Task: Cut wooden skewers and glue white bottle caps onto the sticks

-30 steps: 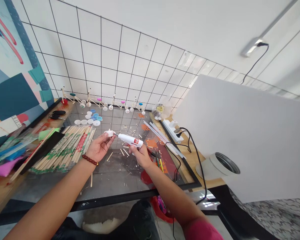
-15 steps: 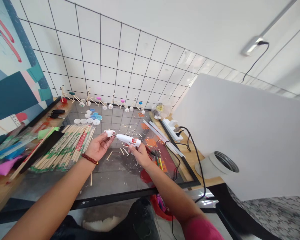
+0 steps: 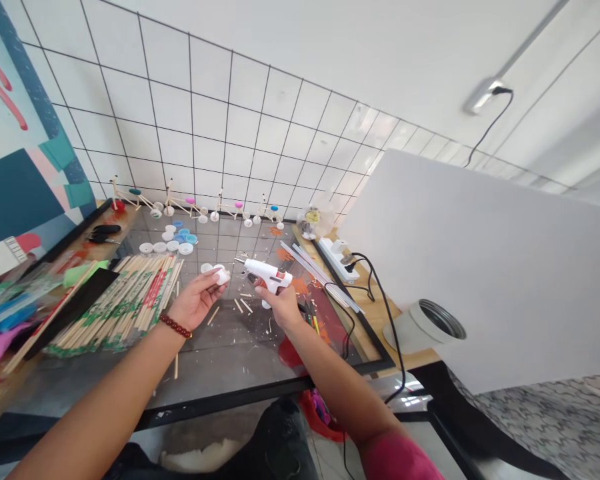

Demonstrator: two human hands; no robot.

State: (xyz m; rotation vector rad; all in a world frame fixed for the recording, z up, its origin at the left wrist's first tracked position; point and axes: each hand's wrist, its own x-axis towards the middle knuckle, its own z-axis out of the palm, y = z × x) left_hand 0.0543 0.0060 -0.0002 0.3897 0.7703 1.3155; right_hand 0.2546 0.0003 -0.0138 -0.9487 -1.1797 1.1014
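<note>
My left hand (image 3: pixel 194 300) pinches a small white bottle cap (image 3: pixel 221 275) above the glass table (image 3: pixel 240 360). A red bead bracelet (image 3: pixel 175 326) circles that wrist. My right hand (image 3: pixel 280 303) grips a white hot glue gun (image 3: pixel 266 272) with its nozzle pointing left, a short gap away from the cap. A black cord (image 3: pixel 375 300) runs from the gun's side toward the power strip (image 3: pixel 336 257).
A pile of wrapped chopsticks (image 3: pixel 125 300) lies left of my hands. Loose white and blue caps (image 3: pixel 173 240) and several small stick bicycles (image 3: pixel 190 207) stand by the tiled wall. White glue sticks (image 3: pixel 315 267), a white foam board (image 3: pixel 480 280) and a white cup (image 3: pixel 425 327) are on the right.
The glue gun's nozzle, which touched the cap, has pulled away to the right and lifted a little. My left hand lowered the cap slightly. The view shifted left.
</note>
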